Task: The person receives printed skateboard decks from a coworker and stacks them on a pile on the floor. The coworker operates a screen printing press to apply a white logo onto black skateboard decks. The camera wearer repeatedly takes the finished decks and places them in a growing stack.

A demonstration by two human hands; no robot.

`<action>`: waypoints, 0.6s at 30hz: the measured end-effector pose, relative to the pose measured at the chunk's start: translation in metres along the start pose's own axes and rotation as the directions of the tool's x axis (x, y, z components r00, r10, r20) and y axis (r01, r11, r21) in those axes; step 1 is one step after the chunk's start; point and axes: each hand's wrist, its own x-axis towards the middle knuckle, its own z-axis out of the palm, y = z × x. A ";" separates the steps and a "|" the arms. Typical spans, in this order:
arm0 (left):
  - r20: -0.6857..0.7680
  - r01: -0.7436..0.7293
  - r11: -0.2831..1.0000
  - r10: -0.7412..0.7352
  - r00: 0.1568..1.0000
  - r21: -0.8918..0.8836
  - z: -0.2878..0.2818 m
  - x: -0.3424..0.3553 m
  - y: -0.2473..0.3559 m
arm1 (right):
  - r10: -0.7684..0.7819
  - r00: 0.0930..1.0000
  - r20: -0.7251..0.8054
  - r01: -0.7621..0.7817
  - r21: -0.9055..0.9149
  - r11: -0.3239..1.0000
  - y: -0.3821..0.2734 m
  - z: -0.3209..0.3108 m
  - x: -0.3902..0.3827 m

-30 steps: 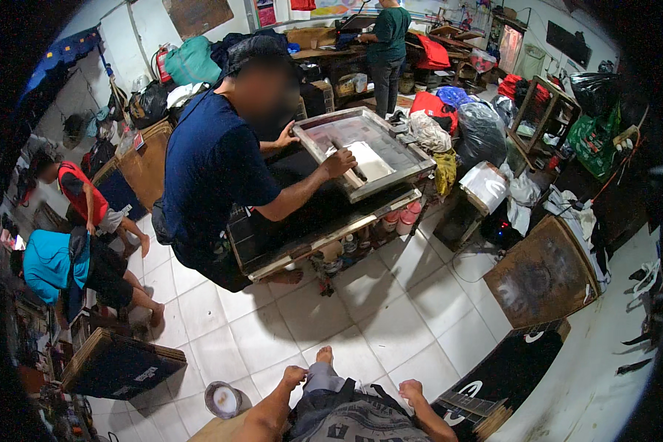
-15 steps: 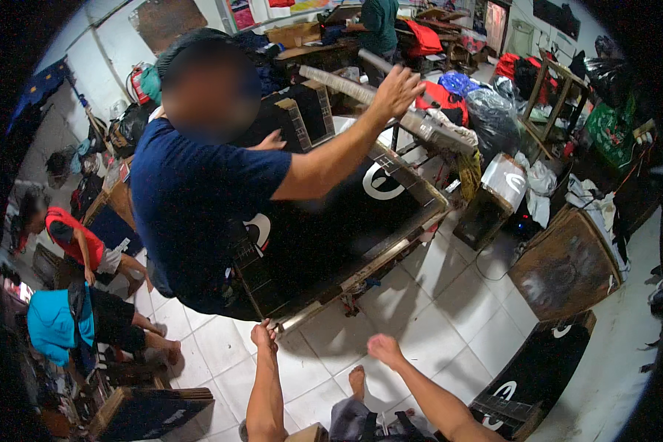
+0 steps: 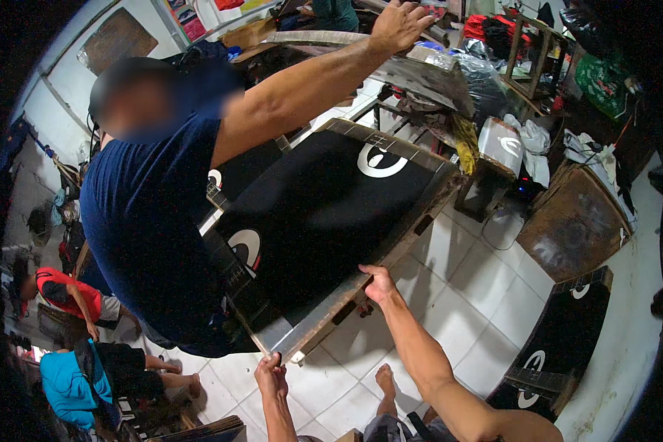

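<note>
A board covered in black fabric, with round white emblems and strips of tape at its ends, lies tilted across the middle of the view. My left hand is closed on its near left corner. My right hand grips the near edge further right, thumb on top. Just left of the board, a co-worker in a navy shirt leans with an arm stretched over it, that hand by a raised screen frame. Part of another black board shows behind the co-worker's arm.
More black boards lean at the lower right beside the wall. A stained panel, a wooden frame and bags crowd the right side. Two people are at the lower left. White floor tiles show below.
My hands have moved forward and up from near my body onto the board's near edge. The co-worker has lifted the screen frame off and away toward the back, uncovering the black board.
</note>
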 end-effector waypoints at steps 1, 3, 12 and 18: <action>0.015 0.019 0.998 -0.020 1.000 0.055 -0.001 -0.012 0.000 | 0.019 0.997 -0.081 -0.021 -0.017 1.000 -0.008 0.001 -0.012; 0.068 0.036 0.986 -0.047 0.997 0.162 -0.005 -0.043 -0.003 | -0.083 0.996 -0.033 0.080 -0.084 0.993 -0.022 -0.003 -0.060; 0.344 -0.694 0.608 0.603 0.720 0.386 0.079 -0.140 0.014 | -0.279 0.953 -0.115 0.276 -0.039 0.960 -0.087 -0.067 -0.404; 0.797 -0.876 0.373 0.403 0.449 0.305 0.297 -0.236 -0.043 | -0.410 0.887 -0.215 0.417 -0.012 0.909 -0.107 -0.116 -0.599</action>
